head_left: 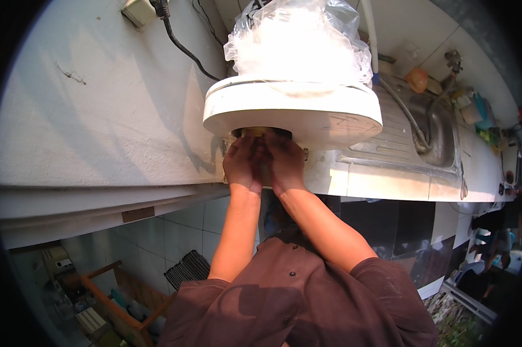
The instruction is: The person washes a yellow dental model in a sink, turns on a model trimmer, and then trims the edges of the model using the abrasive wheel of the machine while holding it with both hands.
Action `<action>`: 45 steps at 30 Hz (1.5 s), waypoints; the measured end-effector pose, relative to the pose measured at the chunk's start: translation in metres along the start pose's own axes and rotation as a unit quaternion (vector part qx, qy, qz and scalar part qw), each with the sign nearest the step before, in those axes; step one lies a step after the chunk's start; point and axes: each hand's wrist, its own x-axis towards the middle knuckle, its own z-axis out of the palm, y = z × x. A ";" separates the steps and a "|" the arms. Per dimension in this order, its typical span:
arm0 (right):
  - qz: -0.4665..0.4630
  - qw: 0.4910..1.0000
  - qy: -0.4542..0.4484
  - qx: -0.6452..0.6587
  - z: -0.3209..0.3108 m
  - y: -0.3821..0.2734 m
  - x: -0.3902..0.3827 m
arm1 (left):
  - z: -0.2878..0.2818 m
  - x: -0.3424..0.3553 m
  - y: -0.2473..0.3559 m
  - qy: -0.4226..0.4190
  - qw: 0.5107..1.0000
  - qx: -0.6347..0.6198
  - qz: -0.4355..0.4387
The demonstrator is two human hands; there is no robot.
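A white appliance with a rounded top [293, 124] stands on the counter in front of me, its kind not clear. Below its front edge is a dark round opening with a yellowish-brown thing [255, 132] inside. My left hand [242, 163] and my right hand [287, 163] are side by side at this opening, close together. Their fingers are curled inward, and the tips are partly hidden in shadow under the overhang. Whatever they hold or touch there cannot be made out.
Clear plastic bags [298, 43] lie heaped on the appliance. A black power cord [183, 46] runs from a wall socket [138, 11] behind it. On the right is a steel sink [440, 139] with a hose [403, 110]. A wooden frame [113, 295] stands low at left.
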 end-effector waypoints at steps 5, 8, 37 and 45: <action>0.007 1.000 -0.002 -0.015 -0.001 0.000 0.002 | 0.000 0.001 -0.001 0.005 1.000 -0.014 -0.002; 0.006 1.000 -0.002 -0.007 0.001 -0.001 0.000 | -0.002 0.001 -0.003 0.010 1.000 0.013 -0.007; -0.008 0.949 -0.134 -0.284 -0.033 -0.050 -0.031 | -0.012 -0.053 0.030 -0.229 0.963 0.136 0.043; -0.041 0.951 -0.116 -0.283 -0.034 -0.050 -0.029 | -0.015 -0.045 0.022 -0.223 0.926 0.277 0.125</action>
